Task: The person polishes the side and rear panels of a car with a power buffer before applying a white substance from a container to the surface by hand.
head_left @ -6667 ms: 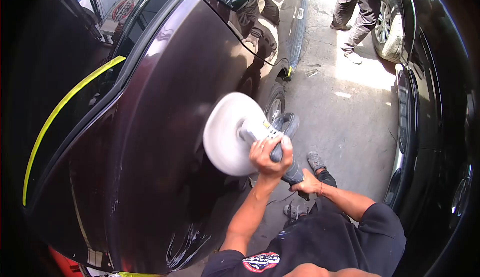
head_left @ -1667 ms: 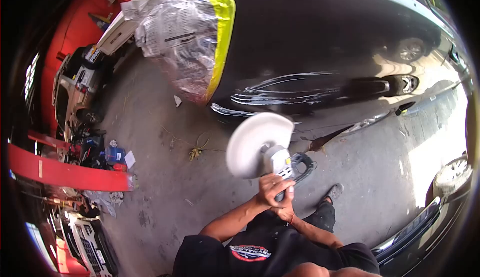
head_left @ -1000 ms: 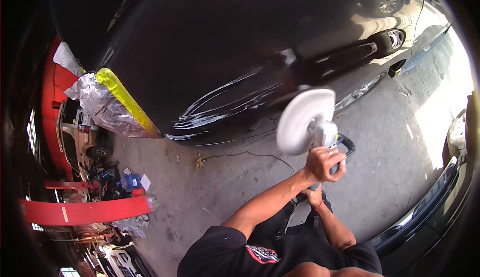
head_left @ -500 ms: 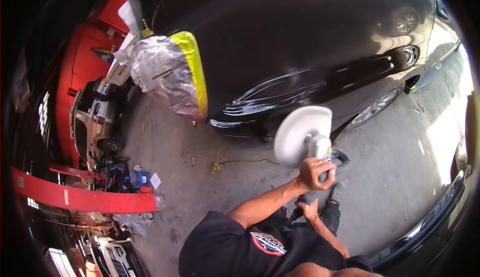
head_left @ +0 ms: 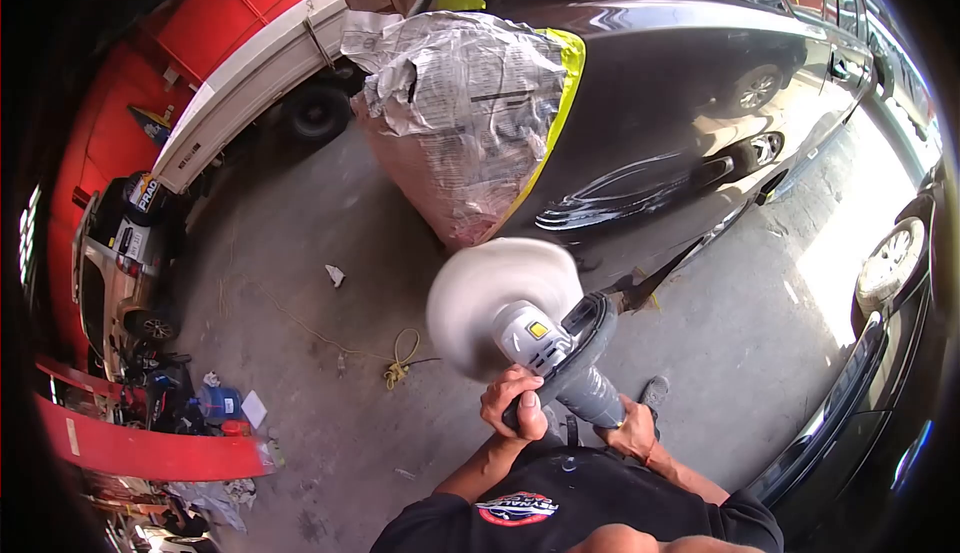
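Note:
My left hand (head_left: 514,403) is wrapped round the looped front handle of a grey and black car polisher (head_left: 545,338). At the rear of its body, my right hand (head_left: 630,431) grips the barrel. The polisher's round white pad (head_left: 465,298), blurred at its edge, faces away from me and overlaps the lower corner of the car in this view. White streaks of compound (head_left: 610,196) mark the dark car panel (head_left: 650,83). Newspaper masking (head_left: 460,103), edged with yellow tape (head_left: 568,83), covers the end of the car beside them.
A yellow cord (head_left: 397,373) lies on the concrete floor (head_left: 330,433). Another dark car (head_left: 850,423) stands close on my right. To the left are a red lift beam (head_left: 160,448), a blue container (head_left: 218,403), an SUV (head_left: 120,273) and a white truck bed (head_left: 260,73).
Both hands have brought the polisher left and closer to my body, away from the streaked panel. My view has swung, so the car and masking sit farther right.

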Motion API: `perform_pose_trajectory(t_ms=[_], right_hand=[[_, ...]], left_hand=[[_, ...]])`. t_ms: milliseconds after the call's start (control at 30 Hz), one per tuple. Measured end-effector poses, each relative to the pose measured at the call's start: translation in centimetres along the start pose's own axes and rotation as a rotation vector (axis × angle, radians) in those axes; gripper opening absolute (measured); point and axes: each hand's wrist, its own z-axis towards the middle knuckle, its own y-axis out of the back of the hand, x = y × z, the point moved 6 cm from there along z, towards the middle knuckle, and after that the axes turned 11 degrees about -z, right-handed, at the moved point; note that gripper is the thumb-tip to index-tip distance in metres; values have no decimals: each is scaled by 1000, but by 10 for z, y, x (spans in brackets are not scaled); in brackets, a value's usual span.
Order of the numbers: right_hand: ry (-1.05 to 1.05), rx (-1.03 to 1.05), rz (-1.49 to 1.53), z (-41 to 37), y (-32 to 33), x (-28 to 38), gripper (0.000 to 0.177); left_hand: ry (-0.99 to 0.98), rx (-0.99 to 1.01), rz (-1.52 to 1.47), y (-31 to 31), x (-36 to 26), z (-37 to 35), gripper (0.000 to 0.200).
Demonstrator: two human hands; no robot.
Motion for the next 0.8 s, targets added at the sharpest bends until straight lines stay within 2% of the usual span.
perform_pose_trajectory(t_ms=[33, 67, 100, 133, 167, 233, 400, 500, 567, 667, 800], right_hand=[[6, -27, -47, -5, 23, 7, 44], [9, -100, -64, -9, 45, 12, 41], [11, -172, -82, -11, 64, 14, 39], [-47, -198, -157, -10, 80, 6, 36], [-1, -278, -178, -10, 98, 6, 34], [-1, -348, -249, -9, 139, 20, 31], [56, -469, -220, -7, 184, 35, 29], [58, -419, -320, -3, 198, 33, 26], [62, -380, -318, -6, 200, 37, 27], [60, -198, -476, -6, 183, 42, 37], [104, -120, -529, -5, 160, 64, 42]], left_hand=[[3, -48, -71, -1, 1, 2, 17], [-93, 25, -32, -12, -2, 8, 19], [-91, 24, -160, -23, 3, 13, 22], [-39, -74, -238, -36, 8, 17, 18], [8, -170, -317, -49, 13, 21, 18], [12, -201, -421, -72, 9, 36, 18], [-59, -216, -598, -107, 3, 64, 18], [-137, -166, -462, -108, -3, 62, 16], [-56, -240, -432, -98, 4, 42, 14], [-62, -357, -138, -72, 6, 20, 18], [63, -592, -326, -30, 8, 8, 21]])
